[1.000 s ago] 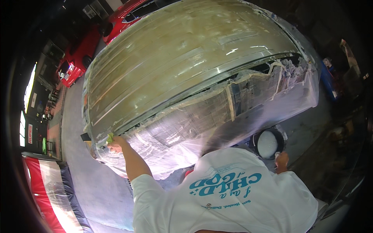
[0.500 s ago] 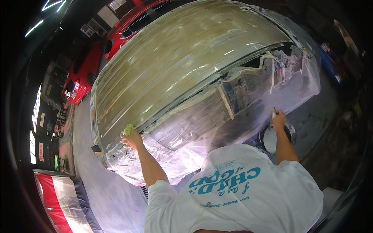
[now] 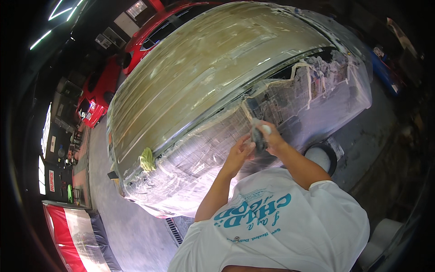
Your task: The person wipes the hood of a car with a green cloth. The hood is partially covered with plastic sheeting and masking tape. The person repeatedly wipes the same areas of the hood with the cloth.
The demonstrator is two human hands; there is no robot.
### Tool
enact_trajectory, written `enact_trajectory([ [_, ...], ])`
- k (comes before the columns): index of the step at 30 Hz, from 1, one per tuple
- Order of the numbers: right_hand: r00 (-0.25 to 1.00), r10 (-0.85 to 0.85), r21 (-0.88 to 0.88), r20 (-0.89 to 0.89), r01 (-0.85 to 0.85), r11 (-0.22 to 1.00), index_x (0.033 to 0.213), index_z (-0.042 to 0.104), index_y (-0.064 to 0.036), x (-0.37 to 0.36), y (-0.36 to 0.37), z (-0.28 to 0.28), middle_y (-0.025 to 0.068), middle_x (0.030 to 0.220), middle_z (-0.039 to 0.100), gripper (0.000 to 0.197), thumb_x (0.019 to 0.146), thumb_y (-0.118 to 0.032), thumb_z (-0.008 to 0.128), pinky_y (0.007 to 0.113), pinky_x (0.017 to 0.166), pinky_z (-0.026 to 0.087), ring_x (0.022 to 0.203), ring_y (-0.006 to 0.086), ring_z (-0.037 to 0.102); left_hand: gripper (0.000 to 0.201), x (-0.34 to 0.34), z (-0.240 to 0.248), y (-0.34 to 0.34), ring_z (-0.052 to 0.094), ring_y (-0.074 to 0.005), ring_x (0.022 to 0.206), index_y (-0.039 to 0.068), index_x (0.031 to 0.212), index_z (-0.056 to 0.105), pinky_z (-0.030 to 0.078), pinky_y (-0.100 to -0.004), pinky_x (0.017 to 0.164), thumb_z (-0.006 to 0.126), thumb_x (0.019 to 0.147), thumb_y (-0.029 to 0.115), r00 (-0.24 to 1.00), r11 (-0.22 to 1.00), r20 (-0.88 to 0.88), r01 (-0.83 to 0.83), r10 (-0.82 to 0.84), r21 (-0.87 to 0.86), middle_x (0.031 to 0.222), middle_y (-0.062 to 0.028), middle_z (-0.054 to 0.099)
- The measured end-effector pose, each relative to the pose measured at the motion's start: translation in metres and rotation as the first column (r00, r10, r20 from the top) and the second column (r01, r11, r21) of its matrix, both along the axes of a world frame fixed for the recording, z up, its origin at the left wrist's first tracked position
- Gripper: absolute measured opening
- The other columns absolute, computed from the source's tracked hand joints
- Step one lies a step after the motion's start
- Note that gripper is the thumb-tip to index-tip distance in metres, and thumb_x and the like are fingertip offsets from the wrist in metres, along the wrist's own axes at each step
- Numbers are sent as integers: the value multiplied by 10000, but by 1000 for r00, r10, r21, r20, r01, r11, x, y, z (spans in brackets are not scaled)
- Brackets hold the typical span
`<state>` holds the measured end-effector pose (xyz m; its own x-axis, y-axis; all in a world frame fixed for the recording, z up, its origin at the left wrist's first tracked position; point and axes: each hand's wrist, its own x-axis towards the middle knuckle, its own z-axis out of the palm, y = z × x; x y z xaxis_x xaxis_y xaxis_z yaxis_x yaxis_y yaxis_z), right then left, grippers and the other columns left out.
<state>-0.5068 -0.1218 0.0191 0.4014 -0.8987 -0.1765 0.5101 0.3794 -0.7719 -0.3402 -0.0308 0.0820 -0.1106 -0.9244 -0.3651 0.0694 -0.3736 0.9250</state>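
Observation:
In front of my chest, my right hand (image 3: 273, 138) grips a dark hand tool (image 3: 259, 137) with a pale top; motion blurs it, so its kind is unclear. My left hand (image 3: 239, 155) meets the tool from the other side, its fingers curled against it. Beyond both hands stretches the car roof (image 3: 213, 68), a dull yellowish-brown with pale, wet-looking streaks. A crumpled yellow-green cloth (image 3: 147, 159) lies by itself at the roof's near left corner. Clear plastic sheeting and paper masking (image 3: 204, 145) cover the car's near side.
A round bucket (image 3: 333, 158) with a dark rim and whitish inside stands on the floor by my right arm. Red cars (image 3: 90, 111) are parked at the far left. A red, white and dark banner (image 3: 74, 235) hangs lower left, near a floor grate (image 3: 174, 231).
My left hand has let go of the cloth on the car and moved right. My right hand has come up and left from beside the bucket, bringing the tool to meet it.

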Motion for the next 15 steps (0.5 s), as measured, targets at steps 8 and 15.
enact_trajectory([
  [8, 899, -30, -432, -437, -180, 884, 1057, 717, 24, 10, 2, 21, 33, 878, 667, 206, 1020, -174, 675, 299, 722, 492, 818, 91, 555, 527, -11, -8, 11, 701, -158, 980, -52, 1394, 539, 574, -290, 872, 779, 973, 154, 968, 964, -76, -247, 240, -94, 1145, -119, 730],
  [15, 853, 184, -239, -489, -334, 912, 888, 688, -2, -15, 8, 43, -15, 746, 629, 154, 958, -129, 739, 288, 647, 464, 709, 67, 524, 260, -18, -12, 25, 691, -140, 912, 9, 1116, 611, 560, -278, 850, 788, 947, 97, 928, 933, 155, -310, 339, -183, 1038, -90, 728],
])
